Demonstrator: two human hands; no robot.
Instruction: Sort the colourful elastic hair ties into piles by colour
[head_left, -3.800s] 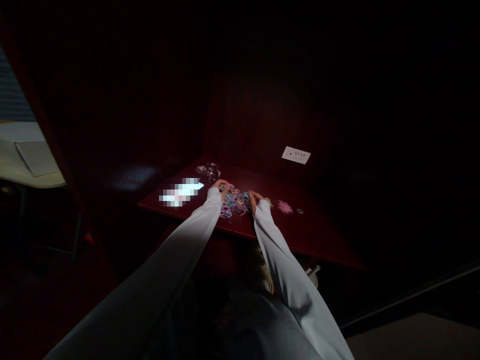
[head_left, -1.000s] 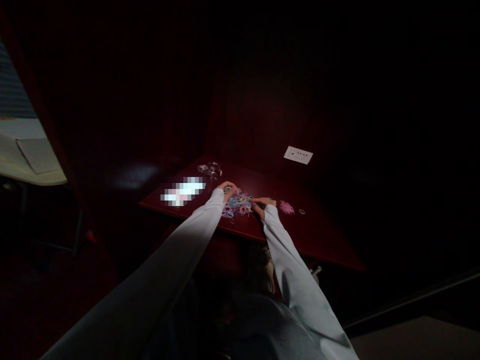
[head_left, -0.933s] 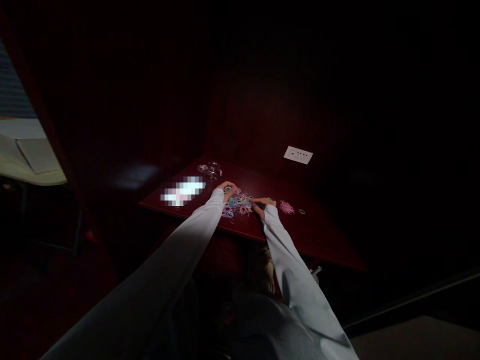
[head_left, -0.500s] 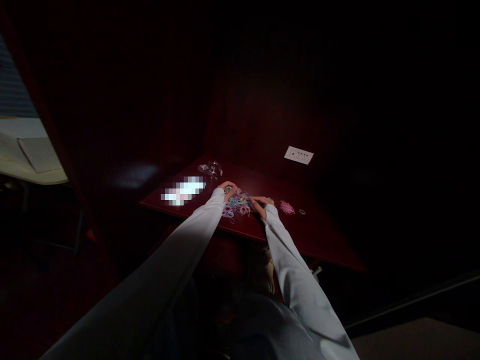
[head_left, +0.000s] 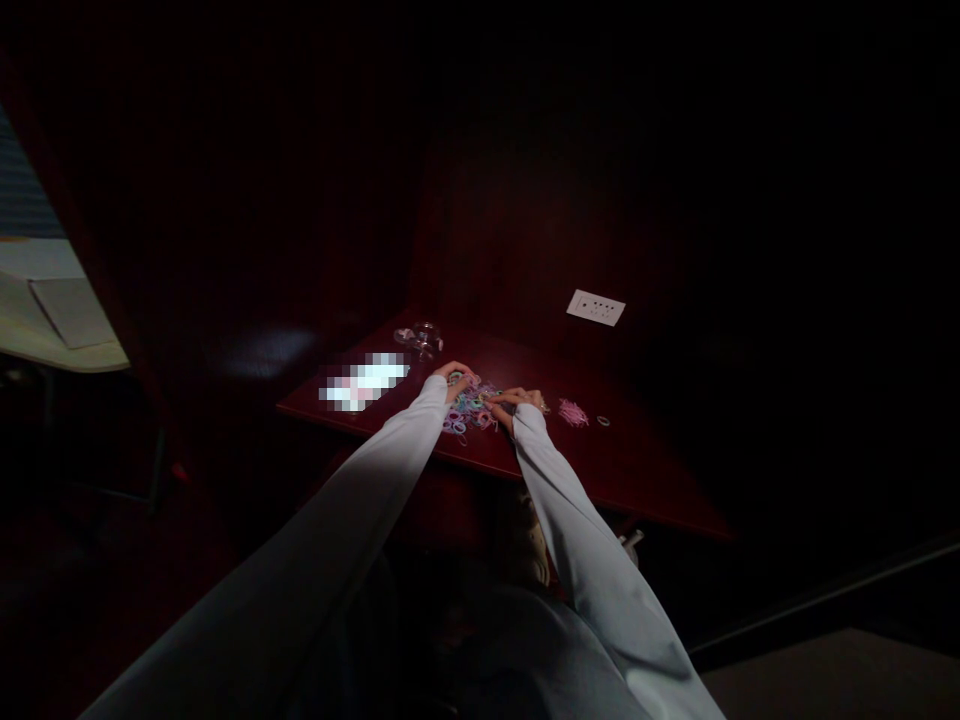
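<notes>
A tangled heap of multicoloured hair ties (head_left: 471, 412) lies on the dark red desk, with one hand at each side of it. My left hand (head_left: 453, 374) curls over the heap's left upper edge, its fingers closed around some of the hair ties. From the right, my right hand (head_left: 517, 402) reaches in with thumb and fingers pinched together at the heap's edge; what is between the fingertips is too small to make out. To the right of this hand sit a small pile of pink hair ties (head_left: 573, 412) and a single pale hair tie (head_left: 603, 421).
A bright pixelated screen-like rectangle (head_left: 366, 382) lies on the desk's left part. Behind it stands a clear container (head_left: 426, 338). A white power socket (head_left: 595, 307) is on the back panel. The desk's front edge (head_left: 480, 466) runs below my wrists. Far left is another table with a white box (head_left: 73, 312).
My right hand has shifted left, further into the heap, and its fingers have drawn together. My left hand stays at the heap. The view has moved slightly.
</notes>
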